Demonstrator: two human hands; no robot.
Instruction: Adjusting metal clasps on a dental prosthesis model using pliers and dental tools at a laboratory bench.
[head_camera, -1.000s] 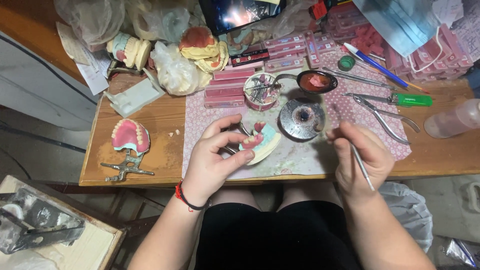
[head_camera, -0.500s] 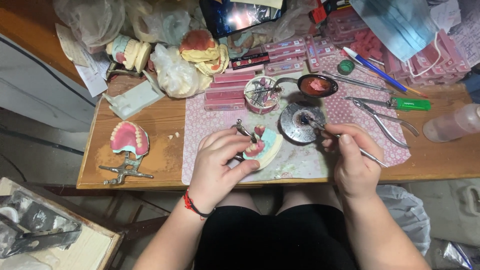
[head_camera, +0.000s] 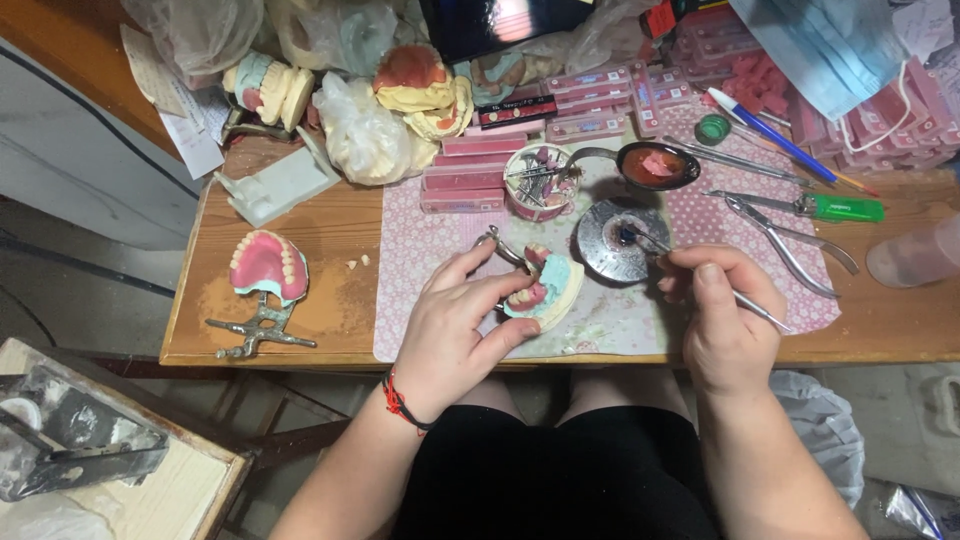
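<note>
Head view: the wooden workbench (head_camera: 890, 330) carries a pink flowered mat (head_camera: 430, 250). On it, the left hand (head_camera: 455, 330) wraps closed around a dental model (head_camera: 545, 292) with pink wax gums, near the front edge. The right hand (head_camera: 722, 318) pinches a thin metal instrument (head_camera: 700, 275), its tip dipped into the round metal dish (head_camera: 622, 240) just beside the model.

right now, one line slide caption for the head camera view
Left hand holds a denture model while the right hand dips a thin metal tool into a round metal dish on a cluttered wooden table.
</note>
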